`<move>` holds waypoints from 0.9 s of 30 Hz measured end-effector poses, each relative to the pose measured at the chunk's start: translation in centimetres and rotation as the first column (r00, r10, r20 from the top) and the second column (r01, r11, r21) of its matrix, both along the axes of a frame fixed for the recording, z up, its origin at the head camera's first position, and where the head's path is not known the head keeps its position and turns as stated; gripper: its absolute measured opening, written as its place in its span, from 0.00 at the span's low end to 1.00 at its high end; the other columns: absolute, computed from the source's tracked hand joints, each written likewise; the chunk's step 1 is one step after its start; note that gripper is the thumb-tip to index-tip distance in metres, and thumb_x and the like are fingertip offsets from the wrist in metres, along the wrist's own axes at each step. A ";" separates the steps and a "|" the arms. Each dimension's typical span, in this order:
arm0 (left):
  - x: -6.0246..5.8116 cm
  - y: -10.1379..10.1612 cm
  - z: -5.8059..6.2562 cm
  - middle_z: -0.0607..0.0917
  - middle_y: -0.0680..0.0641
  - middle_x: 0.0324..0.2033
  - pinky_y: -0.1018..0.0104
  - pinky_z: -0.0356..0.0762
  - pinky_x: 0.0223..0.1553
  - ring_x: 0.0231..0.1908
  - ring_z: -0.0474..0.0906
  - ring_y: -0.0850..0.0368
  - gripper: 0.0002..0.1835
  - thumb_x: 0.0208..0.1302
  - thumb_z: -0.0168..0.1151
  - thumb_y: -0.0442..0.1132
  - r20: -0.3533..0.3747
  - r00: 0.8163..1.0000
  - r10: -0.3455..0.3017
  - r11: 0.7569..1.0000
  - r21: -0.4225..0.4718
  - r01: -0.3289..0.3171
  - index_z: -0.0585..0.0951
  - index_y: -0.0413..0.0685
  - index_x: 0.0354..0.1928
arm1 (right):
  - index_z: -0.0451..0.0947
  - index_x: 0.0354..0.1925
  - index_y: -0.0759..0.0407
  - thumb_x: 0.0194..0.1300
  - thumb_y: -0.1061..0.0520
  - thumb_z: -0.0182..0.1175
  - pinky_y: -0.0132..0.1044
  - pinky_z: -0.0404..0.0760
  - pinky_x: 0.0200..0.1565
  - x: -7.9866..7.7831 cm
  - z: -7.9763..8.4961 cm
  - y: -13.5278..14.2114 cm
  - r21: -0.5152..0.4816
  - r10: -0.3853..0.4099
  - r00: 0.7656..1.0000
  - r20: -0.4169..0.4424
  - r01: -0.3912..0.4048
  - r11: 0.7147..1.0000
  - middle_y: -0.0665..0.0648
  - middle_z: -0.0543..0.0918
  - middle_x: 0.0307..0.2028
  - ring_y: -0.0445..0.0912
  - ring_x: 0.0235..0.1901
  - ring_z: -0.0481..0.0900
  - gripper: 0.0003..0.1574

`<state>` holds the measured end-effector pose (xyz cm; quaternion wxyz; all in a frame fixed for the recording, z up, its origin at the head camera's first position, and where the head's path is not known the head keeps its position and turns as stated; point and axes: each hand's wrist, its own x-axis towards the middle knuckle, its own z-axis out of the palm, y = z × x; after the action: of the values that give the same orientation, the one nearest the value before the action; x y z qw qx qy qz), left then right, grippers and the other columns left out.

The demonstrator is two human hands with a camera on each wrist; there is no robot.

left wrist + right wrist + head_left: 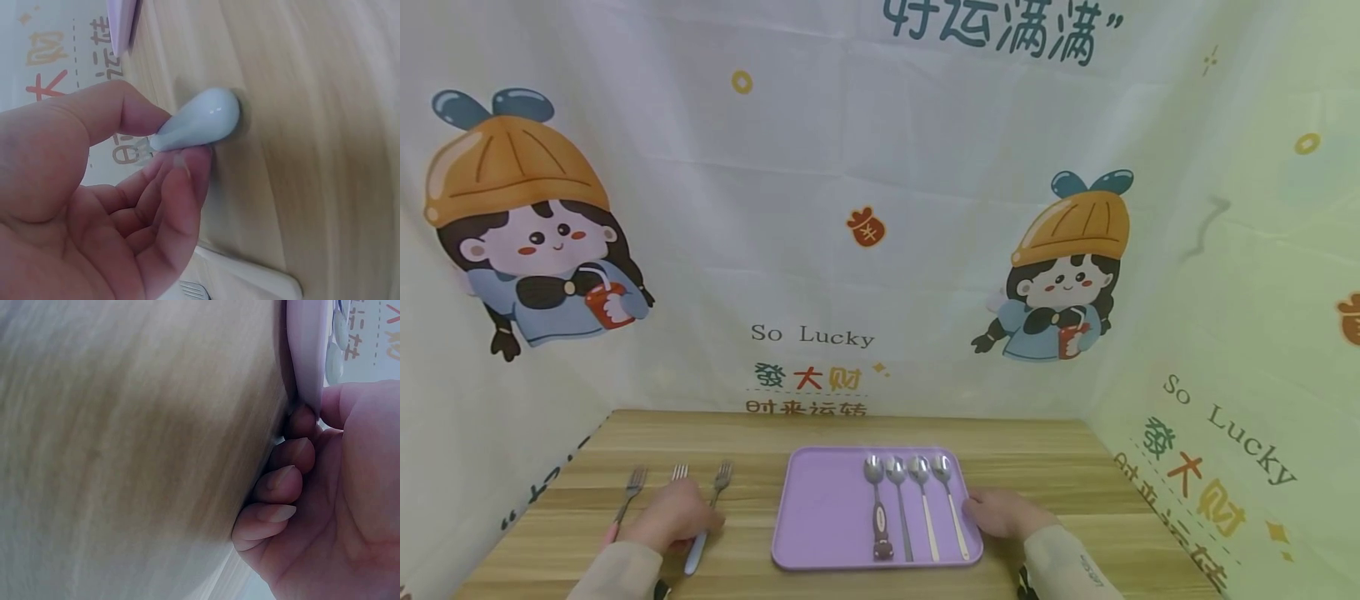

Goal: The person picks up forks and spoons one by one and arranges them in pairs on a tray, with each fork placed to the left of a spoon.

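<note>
My left hand (676, 510) pinches the pale blue handle (209, 119) of a fork (722, 477) between thumb and fingers; its tines point away toward the back of the table. Two more forks lie beside it: one with a pink handle (618, 518) to the left, and a middle fork (680, 472) mostly covered by the hand. My right hand (1000, 512) grips the right rim of a purple tray (820, 510), thumb on top and fingers curled at the underside. On the tray's right half lie several spoons (901, 500) side by side, bowls toward the back.
A wooden table (1030, 454) carries everything. Behind it and along both sides hangs a white printed cloth (925, 275) with cartoon figures and lettering. The tray stands between the two hands, with a strip of wood between it and the forks.
</note>
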<state>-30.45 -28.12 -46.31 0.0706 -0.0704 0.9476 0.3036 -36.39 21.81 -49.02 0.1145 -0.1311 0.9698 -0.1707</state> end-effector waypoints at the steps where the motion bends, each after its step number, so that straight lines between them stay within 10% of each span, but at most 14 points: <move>1: -0.1 0.0 -0.1 0.74 0.54 0.12 0.74 0.69 0.17 0.14 0.69 0.64 0.14 0.62 0.71 0.38 -0.001 1.000 -0.003 1.000 -0.003 0.003 0.77 0.41 0.24 | 0.75 0.75 0.63 0.83 0.38 0.44 0.69 0.71 0.75 0.0 -0.1 0.0 -0.005 -0.001 1.000 0.003 0.001 1.000 0.70 0.82 0.70 0.71 0.72 0.76 0.40; 10: 0.5 2.0 1.3 0.72 0.56 0.10 0.75 0.64 0.17 0.12 0.65 0.64 0.15 0.60 0.74 0.40 -0.053 0.999 0.004 1.000 0.020 -0.003 0.78 0.42 0.24 | 0.75 0.75 0.61 0.84 0.35 0.41 0.68 0.72 0.74 -1.1 -1.6 0.8 0.014 0.019 1.000 -0.021 -0.019 1.000 0.69 0.82 0.70 0.71 0.72 0.77 0.42; 19: -0.1 4.7 2.8 0.77 0.52 0.15 0.72 0.71 0.19 0.15 0.71 0.61 0.13 0.57 0.72 0.38 -0.114 0.993 -0.015 1.000 0.017 0.017 0.76 0.45 0.23 | 0.78 0.72 0.64 0.82 0.43 0.48 0.69 0.69 0.76 1.3 1.2 -0.6 -0.045 -0.027 1.000 0.001 0.027 0.999 0.70 0.83 0.69 0.71 0.72 0.76 0.36; 27: -0.5 7.5 3.6 0.79 0.49 0.17 0.70 0.75 0.20 0.16 0.73 0.59 0.16 0.55 0.73 0.35 -0.139 0.990 -0.036 0.998 0.047 0.043 0.74 0.47 0.19 | 0.76 0.74 0.64 0.83 0.37 0.43 0.69 0.71 0.75 -0.4 -0.9 0.3 -0.019 0.000 1.000 -0.012 0.000 1.000 0.70 0.82 0.70 0.71 0.72 0.77 0.41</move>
<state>-30.92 -20.60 -42.72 0.0126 -0.0287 0.9436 0.3296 -36.77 22.15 -49.93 0.1075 -0.1333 0.9688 -0.1792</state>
